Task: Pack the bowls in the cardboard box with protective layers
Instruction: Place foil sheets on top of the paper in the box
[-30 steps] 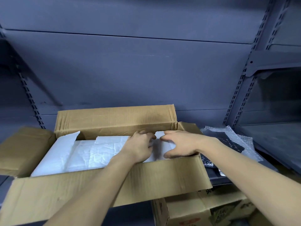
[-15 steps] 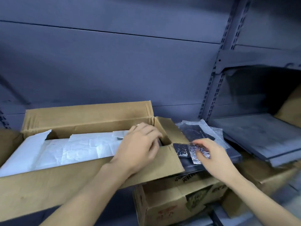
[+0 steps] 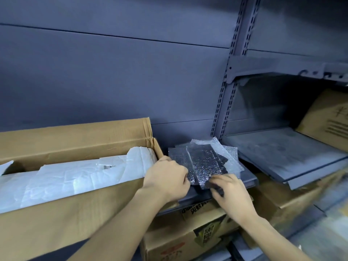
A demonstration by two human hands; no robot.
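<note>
Both hands are shifted off the cardboard box (image 3: pixel 75 146) to the bubble-wrap sheets (image 3: pixel 203 162) stacked just beside its R end. The near corner is pinched by the R hand (image 3: pixel 232 193). The L hand (image 3: pixel 166 178) is curled at the L edge; grip can't be confirmed. Sheets are judged light, limp and slippery, so 2 corners are to be held. White padding (image 3: pixel 84 176) is laid in the box; no bowls are seen.

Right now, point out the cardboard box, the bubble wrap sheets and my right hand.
cardboard box (image 3: pixel 75 142): head view, its far flap.
bubble wrap sheets (image 3: pixel 204 162): head view, middle of top sheet.
right hand (image 3: pixel 233 196): head view, back of hand.
</note>
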